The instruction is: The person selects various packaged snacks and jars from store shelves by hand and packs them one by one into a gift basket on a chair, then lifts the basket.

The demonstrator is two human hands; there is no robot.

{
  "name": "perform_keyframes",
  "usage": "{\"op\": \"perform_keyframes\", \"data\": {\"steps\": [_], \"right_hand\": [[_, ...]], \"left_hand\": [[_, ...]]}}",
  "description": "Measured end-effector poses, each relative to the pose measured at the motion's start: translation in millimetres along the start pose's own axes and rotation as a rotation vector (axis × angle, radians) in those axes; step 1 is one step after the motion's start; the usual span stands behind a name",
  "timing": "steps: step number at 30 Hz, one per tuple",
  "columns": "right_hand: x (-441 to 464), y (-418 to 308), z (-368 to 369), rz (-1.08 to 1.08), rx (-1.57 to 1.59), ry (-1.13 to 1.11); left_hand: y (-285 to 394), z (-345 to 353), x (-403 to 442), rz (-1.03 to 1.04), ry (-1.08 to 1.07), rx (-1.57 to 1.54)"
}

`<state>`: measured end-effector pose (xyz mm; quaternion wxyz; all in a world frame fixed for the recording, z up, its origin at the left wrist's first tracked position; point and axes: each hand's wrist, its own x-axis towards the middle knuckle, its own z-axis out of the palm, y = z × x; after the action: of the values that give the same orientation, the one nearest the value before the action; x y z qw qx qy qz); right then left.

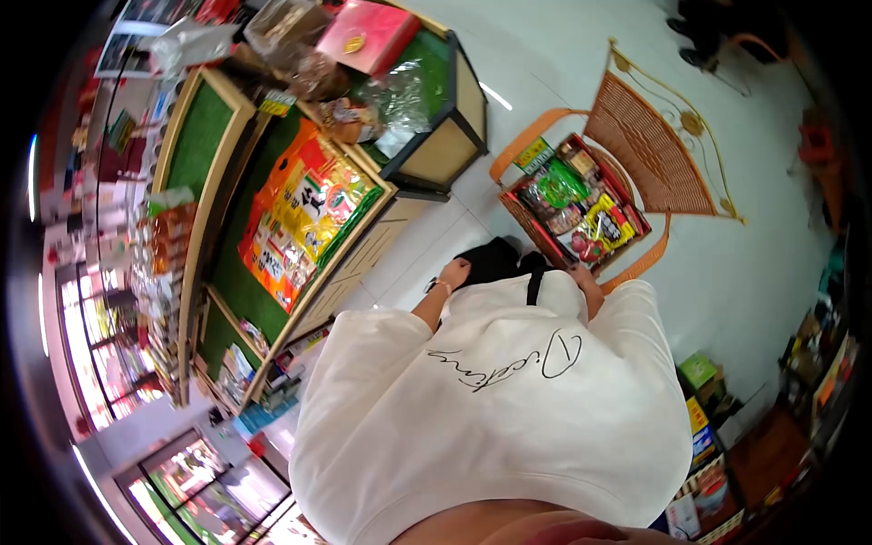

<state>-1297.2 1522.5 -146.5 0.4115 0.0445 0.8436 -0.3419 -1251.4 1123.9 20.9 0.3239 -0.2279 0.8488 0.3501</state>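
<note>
My left hand [455, 272], with a band at the wrist, is beside my black trousers [490, 262]. Its fingers look curled, and nothing shows in them. At the near edge of a red-rimmed box [645, 222], my right hand [581, 276] is closed on the rim, its fingertips partly hidden. The box rests on a wicker chair [649, 136] with orange arms. Inside it lie a green packet [560, 184], a yellow and black packet [610, 224], a green and yellow card [534, 155] and several small wrapped items.
To the left, a green-lined display shelf [213, 136] holds large orange and yellow bags [304, 213]. A pink box [368, 36] and clear bags [400, 100] sit on its upper end. Goods [704, 418] stand low at the right. A person's dark shoes [695, 56] show at the upper right.
</note>
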Motion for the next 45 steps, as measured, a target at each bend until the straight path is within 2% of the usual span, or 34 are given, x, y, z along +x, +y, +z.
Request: {"op": "perform_keyframes", "data": {"steps": [2,3,4,5,8,9,10,11,13,14,15,16,18,19,21,24,25,27,28,30,31,33,34,36,39,42,45], "right_hand": [[29.5,-43.1,-18.8,-0.152,-0.046,0.094],[23.9,-83.1,-36.8,-0.138,-0.083,0.163],[17.6,-125.0,-56.0,-0.121,-0.119,0.232],[39.3,-136.3,-66.7,-0.130,-0.052,0.079],[76.5,-175.6,-65.0,-0.107,-0.008,0.302],[95.8,-176.4,-60.1,-0.177,-0.020,0.265],[111.2,-183.0,-53.2,-0.248,-0.030,0.225],[102.1,-209.7,-53.3,-0.201,-0.066,0.115],[129.1,-217.9,-19.3,-0.297,-0.165,0.250],[181.9,-193.7,5.1,-0.448,-0.334,0.198],[153.9,-227.1,11.6,-0.179,-0.114,-0.026],[161.6,-227.3,35.4,-0.324,-0.314,0.013],[99.6,-286.6,51.8,-0.273,-0.114,-0.215],[73.7,-312.7,67.4,-0.116,-0.206,-0.218],[101.0,-307.3,114.7,-0.532,-0.579,-0.297],[63.7,-378.1,138.5,-0.646,-0.846,-0.590],[68.9,-385.0,149.4,-0.664,-0.845,-0.533],[82.1,-408.0,173.8,-0.714,-0.822,-0.401],[82.5,-427.0,182.9,-0.618,-0.802,-0.458],[71.5,-453.1,195.8,-0.406,-0.769,-0.564],[72.0,-458.7,204.9,-0.439,-0.809,-0.589],[78.7,-459.9,221.3,-0.659,-0.936,-0.587],[74.9,-464.1,229.6,-0.766,-0.998,-0.591],[68.8,-476.2,247.4,-0.689,-1.107,-0.683],[77.7,-494.2,285.4,-0.713,-1.206,-0.745],[86.7,-516.2,327.8,-0.733,-1.261,-0.771],[90.3,-542.7,376.8,-0.768,-1.314,-0.806]], "left_hand": [[-33.5,-15.6,-0.1,-0.108,0.045,-0.161],[-30.4,-32.6,-14.0,-0.068,0.110,-0.125],[-60.2,-27.8,-0.9,-0.054,0.137,-0.147],[-62.3,-35.5,-10.0,-0.057,0.142,-0.231],[-74.8,-44.5,-36.1,-0.008,0.146,-0.512],[-63.1,-54.3,-54.8,-0.060,0.137,-0.550],[-82.1,-43.6,-56.1,0.058,0.227,-0.627],[-84.3,-50.5,-72.0,0.020,0.217,-0.605],[-103.2,-58.1,-89.5,0.027,0.226,-0.473],[-117.5,-64.5,-96.6,0.001,0.236,-0.375],[-133.3,-68.8,-105.2,-0.027,0.238,-0.276],[-148.4,-71.3,-112.9,-0.056,0.236,-0.177],[-194.0,-74.8,-118.9,-0.169,0.328,-0.280],[-214.4,-76.6,-123.4,-0.228,0.373,-0.331],[-240.1,-88.3,-143.1,-0.327,0.542,-0.531],[-265.2,-65.0,-168.2,-0.428,0.816,-0.936],[-273.1,-54.3,-173.6,-0.446,0.915,-1.082],[-280.0,-18.3,-185.9,-0.591,0.945,-0.942],[-276.4,1.2,-195.8,-0.607,0.901,-0.756],[-255.6,26.4,-228.7,-0.562,0.647,-0.608],[-267.3,56.3,-230.0,-0.549,0.505,-0.586],[-276.2,103.2,-241.1,-0.612,0.369,-0.648],[-277.4,116.1,-251.5,-0.679,0.372,-0.671],[-275.1,139.2,-269.1,-0.819,0.367,-0.718],[-280.1,146.9,-287.0,-0.904,0.492,-0.939],[-296.8,136.0,-291.2,-0.927,0.589,-1.000],[-340.2,124.6,-274.5,-0.928,0.548,-0.996]]}}
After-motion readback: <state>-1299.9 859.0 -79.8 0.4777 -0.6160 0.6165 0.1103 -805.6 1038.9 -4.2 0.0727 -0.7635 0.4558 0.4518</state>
